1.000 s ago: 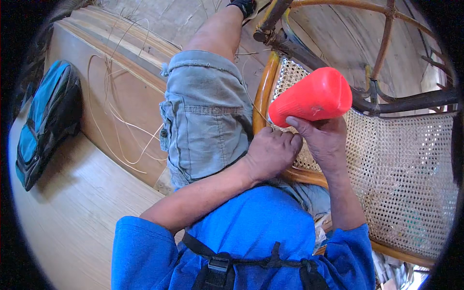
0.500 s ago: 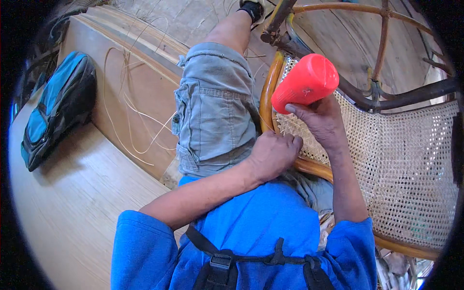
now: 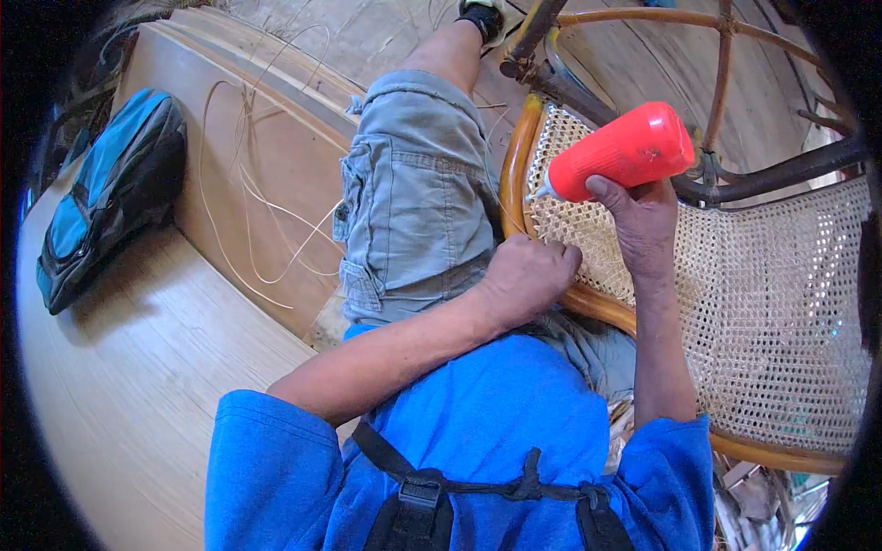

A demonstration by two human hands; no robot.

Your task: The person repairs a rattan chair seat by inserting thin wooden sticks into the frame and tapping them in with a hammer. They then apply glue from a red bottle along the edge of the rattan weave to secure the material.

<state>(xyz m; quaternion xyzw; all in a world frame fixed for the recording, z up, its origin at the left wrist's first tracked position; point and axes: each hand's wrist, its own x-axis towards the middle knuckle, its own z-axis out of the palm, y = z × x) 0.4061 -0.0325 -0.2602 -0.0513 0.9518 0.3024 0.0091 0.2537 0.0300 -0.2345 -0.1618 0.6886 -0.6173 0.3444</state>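
My right hand (image 3: pixel 645 220) is wrapped round a red squeeze bottle (image 3: pixel 623 154), thumb on its near side. The bottle lies tilted toward level above the woven cane panel (image 3: pixel 753 303), its pale nozzle (image 3: pixel 542 193) pointing left and slightly down at the panel's edge. Closed fingers of my left hand (image 3: pixel 533 274) rest at the curved rattan rim (image 3: pixel 522 151) of that panel. A thin strand runs along the rim toward this hand, but whatever its fingertips grip is hidden.
Dark rattan legs and hoops (image 3: pixel 726 83) rise beyond the panel. To the left, a blue and black bag (image 3: pixel 115 197) lies on a light wooden board (image 3: pixel 138 395). Loose cane strands (image 3: pixel 262 207) trail over stacked boards (image 3: pixel 276 165) beside my leg.
The red bottle has shifted right and swung closer to level, so its nozzle now shows. My left hand stays almost in place at the rim.
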